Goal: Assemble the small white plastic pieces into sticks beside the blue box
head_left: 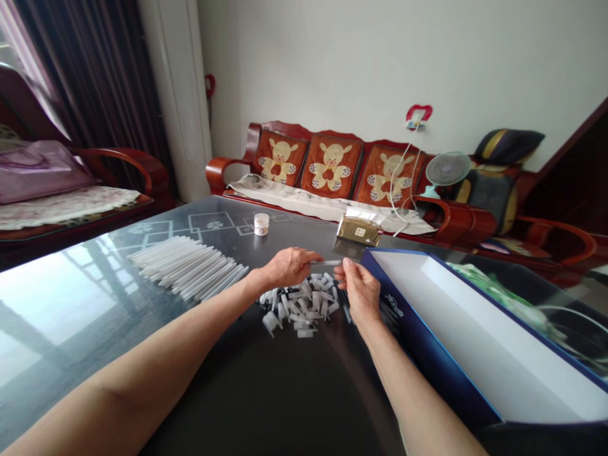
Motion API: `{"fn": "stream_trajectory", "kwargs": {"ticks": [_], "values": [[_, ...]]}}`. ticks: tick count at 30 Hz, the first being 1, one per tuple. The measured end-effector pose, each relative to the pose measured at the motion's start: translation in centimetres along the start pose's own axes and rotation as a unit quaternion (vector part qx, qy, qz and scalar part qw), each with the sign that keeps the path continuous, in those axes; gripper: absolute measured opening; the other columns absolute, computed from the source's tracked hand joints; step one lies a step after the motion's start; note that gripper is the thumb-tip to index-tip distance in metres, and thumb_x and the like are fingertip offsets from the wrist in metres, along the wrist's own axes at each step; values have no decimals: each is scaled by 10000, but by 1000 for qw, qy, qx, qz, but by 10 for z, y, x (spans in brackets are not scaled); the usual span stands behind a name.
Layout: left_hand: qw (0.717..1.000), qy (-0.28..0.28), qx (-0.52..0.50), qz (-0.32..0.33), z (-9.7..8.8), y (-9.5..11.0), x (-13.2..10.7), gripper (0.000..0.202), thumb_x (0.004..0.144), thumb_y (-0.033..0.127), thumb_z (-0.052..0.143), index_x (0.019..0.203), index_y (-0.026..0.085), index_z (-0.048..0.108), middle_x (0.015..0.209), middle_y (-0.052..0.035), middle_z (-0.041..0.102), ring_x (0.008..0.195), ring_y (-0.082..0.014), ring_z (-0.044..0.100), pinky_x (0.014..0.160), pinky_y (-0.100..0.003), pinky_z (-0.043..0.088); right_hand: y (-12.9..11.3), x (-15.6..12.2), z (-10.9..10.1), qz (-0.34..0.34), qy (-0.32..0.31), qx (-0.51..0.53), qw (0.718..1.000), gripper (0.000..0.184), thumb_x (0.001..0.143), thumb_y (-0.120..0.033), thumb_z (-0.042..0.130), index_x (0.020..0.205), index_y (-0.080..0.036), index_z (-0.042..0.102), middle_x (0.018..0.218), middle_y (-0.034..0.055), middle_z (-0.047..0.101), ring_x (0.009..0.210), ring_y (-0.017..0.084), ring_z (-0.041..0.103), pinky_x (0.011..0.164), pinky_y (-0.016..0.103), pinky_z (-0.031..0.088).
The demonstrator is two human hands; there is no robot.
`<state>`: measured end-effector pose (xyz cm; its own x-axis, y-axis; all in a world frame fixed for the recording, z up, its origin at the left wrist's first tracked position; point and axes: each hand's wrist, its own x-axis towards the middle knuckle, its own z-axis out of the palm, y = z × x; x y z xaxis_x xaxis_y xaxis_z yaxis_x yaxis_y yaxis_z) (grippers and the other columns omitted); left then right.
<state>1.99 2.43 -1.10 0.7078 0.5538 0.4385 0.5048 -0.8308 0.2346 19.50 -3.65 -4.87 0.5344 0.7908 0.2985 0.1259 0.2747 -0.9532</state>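
A slim, pale pen-like stick (327,262) lies level between my two hands over the table. My left hand (289,265) pinches its left end, and my right hand (360,288) closes on the right end. Under them is a heap of small translucent white caps (304,307), mixed with some dark bits. To the left, many white pen-like tubes (187,269) lie side by side in a slanting row. Thin dark sticks (346,305) show beside my right hand, partly hidden by it. Fine detail of the held piece is too small to make out.
A long blue box (427,335) with a white inside stands open at the right. Farther back on the dark glossy table (228,399) are a small white jar (261,224) and a tissue pack (358,229). Beyond its far edge stands a wooden sofa (221,171).
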Motion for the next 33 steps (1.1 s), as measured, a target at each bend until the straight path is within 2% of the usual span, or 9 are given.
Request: {"fn": "stream_trajectory", "kwargs": {"ticks": [5,9,13,17,21,27,29,33], "values": [[990,31,140,19,8,11,-3,288,909,316,417,1103,197,594,890,-57,637,839,-190,588,729,-274,459,-2,-3,4,44,-25,-18,999,379,679,-544,666,740,-170,660,649,53,687,583,173,626,437,223,435],[983,64,169,20,20,21,-4,284,943,334,365,1010,190,600,839,-54,603,796,-173,563,716,-269,441,-8,-10,12,80,-40,1,996,373,651,-543,679,697,-174,652,625,52,678,541,168,596,411,233,412],[984,70,160,21,25,21,-5,294,952,316,341,950,185,605,813,-53,596,778,-166,557,651,-246,419,-6,-11,14,90,-58,30,994,393,630,-546,700,717,-165,655,652,46,681,558,156,590,440,232,415],[991,37,125,13,18,18,-4,330,960,343,326,901,177,606,809,-44,626,746,-153,588,604,-226,402,-2,-7,10,88,-89,64,990,397,596,-503,747,777,-159,668,677,33,682,607,149,604,496,234,434],[996,3,90,5,11,16,-2,329,957,345,339,911,166,611,824,-51,650,737,-145,619,611,-217,412,-1,-4,6,88,-123,68,986,392,585,-455,765,833,-163,685,756,32,690,684,156,625,545,238,463],[996,-7,92,12,10,14,-3,340,956,344,333,927,161,617,866,-68,659,778,-155,633,638,-218,433,-7,-4,3,95,-150,65,982,390,573,-403,773,882,-187,672,871,19,693,739,146,631,587,232,484],[995,-7,103,7,9,15,-3,338,955,345,335,926,163,618,875,-67,661,781,-156,632,634,-218,431,-8,-5,4,103,-139,44,984,394,608,-460,742,882,-187,668,836,27,695,722,162,636,541,233,471],[994,-7,112,10,8,17,-4,329,955,338,337,923,168,617,878,-59,661,780,-160,630,619,-219,421,-9,-7,5,86,-105,-55,989,391,655,-552,668,745,-172,679,668,36,676,613,174,613,448,233,404]]}}
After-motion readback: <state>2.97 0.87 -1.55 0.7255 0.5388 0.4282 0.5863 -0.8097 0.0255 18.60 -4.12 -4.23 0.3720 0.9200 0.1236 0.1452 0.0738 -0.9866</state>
